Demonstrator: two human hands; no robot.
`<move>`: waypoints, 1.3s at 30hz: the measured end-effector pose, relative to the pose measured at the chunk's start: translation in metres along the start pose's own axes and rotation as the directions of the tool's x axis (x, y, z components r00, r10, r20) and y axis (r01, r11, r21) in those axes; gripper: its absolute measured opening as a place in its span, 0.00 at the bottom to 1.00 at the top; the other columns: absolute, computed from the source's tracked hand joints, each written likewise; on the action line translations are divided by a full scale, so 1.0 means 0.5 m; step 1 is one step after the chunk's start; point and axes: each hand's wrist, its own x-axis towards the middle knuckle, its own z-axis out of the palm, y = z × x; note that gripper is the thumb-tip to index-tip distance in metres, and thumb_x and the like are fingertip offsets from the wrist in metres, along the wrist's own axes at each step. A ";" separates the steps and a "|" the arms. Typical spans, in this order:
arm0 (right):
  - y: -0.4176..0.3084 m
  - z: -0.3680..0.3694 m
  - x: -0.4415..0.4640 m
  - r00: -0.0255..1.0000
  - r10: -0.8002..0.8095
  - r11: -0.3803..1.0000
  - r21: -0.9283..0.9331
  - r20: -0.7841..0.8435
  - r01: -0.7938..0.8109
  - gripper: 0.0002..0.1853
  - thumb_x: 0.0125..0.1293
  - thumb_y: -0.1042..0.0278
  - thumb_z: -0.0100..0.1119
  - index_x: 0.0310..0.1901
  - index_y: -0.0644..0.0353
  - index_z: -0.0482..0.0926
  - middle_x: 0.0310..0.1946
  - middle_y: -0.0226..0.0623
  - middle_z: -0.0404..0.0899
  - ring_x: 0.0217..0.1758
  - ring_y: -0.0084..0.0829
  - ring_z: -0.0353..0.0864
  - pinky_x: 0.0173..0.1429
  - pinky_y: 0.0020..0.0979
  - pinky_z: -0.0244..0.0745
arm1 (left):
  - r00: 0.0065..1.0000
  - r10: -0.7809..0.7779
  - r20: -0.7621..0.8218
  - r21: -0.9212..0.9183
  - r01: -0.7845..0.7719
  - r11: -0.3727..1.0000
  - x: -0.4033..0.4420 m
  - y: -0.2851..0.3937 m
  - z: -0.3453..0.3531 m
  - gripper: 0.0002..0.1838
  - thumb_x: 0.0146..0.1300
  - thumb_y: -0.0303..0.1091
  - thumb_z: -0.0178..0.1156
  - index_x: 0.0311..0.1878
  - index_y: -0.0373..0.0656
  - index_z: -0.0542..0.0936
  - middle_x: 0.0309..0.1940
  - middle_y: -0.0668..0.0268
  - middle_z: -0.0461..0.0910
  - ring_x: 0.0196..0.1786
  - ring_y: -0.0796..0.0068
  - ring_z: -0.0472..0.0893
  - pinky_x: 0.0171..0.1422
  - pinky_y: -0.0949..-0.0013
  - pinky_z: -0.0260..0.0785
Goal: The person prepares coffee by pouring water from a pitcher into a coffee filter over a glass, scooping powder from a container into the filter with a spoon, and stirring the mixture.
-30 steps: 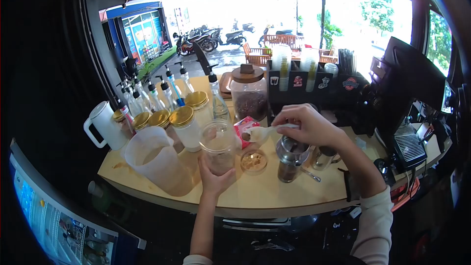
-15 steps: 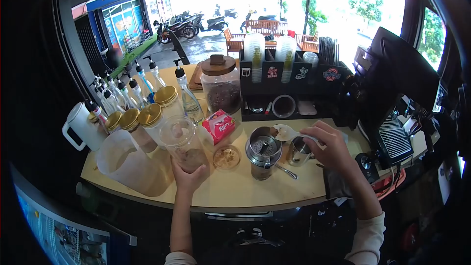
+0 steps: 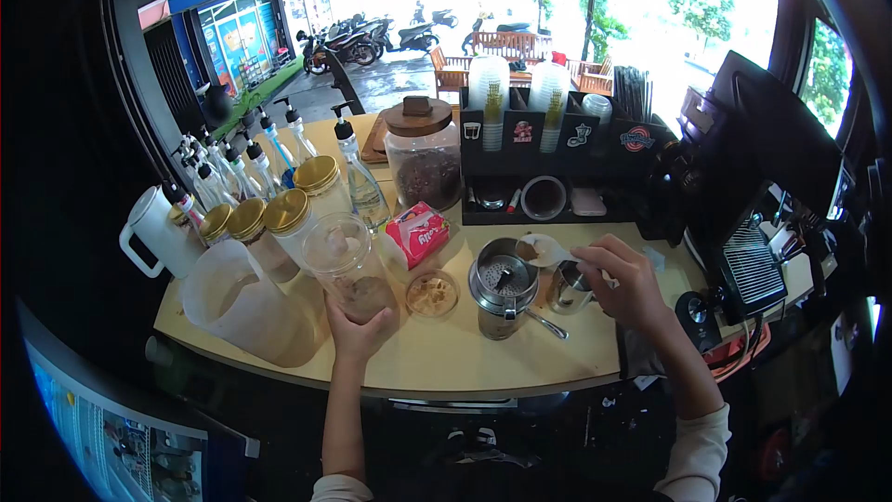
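My left hand (image 3: 358, 327) is wrapped round the lower part of a clear open jar (image 3: 346, 265) with some brown powder low inside. Between finger and thumb, my right hand (image 3: 621, 281) grips a white spoon (image 3: 550, 251) with brown powder at its tip. The spoon's bowl is over the right rim of a metal drip filter (image 3: 503, 279), which sits on a glass. A metal spoon (image 3: 546, 323) rests beside that glass, and a small metal cup (image 3: 569, 288) stands under my right fingers. A round lid (image 3: 432, 294) lies near the jar.
At the left are a frosted pitcher (image 3: 228, 297), gold-lidded jars (image 3: 286, 212), pump bottles (image 3: 360, 177) and a white jug (image 3: 158, 232). Behind are a pink packet (image 3: 418, 234), a wooden-lidded jar (image 3: 423, 163) and a black cup rack (image 3: 557, 158). A machine (image 3: 753, 265) stands right.
The white spoon in my right hand has moved right from near the jar and pink packet to the filter's right rim. The view has also shifted. My left hand keeps its hold on the jar.
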 end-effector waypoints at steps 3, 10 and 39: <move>0.000 -0.001 0.002 0.999 -0.031 1.000 -0.004 -0.022 0.031 0.11 0.58 0.78 0.63 0.43 0.58 0.81 0.33 0.35 0.78 0.30 0.35 0.81 0.32 0.33 0.76 | 1.000 -0.028 0.000 -0.055 0.028 0.998 -0.001 0.001 0.000 0.48 0.35 0.29 0.77 0.62 0.38 0.62 0.57 0.58 0.68 0.61 0.64 0.69 0.66 0.61 0.62; -0.001 0.002 -0.003 0.999 -0.025 1.000 -0.018 -0.031 0.024 0.10 0.58 0.78 0.63 0.42 0.58 0.81 0.32 0.34 0.78 0.30 0.34 0.81 0.31 0.32 0.75 | 0.997 -0.047 0.059 0.012 0.046 0.999 0.000 -0.004 -0.007 0.51 0.37 0.26 0.75 0.67 0.37 0.58 0.64 0.57 0.64 0.67 0.63 0.65 0.71 0.61 0.58; 0.002 0.046 0.012 0.996 -0.064 0.994 -0.090 -0.069 0.057 0.11 0.57 0.76 0.62 0.43 0.57 0.81 0.33 0.32 0.78 0.31 0.34 0.80 0.32 0.34 0.75 | 0.999 -0.011 0.054 -0.012 0.011 1.000 0.001 -0.012 -0.006 0.51 0.36 0.23 0.75 0.67 0.37 0.59 0.63 0.58 0.64 0.67 0.64 0.65 0.71 0.62 0.58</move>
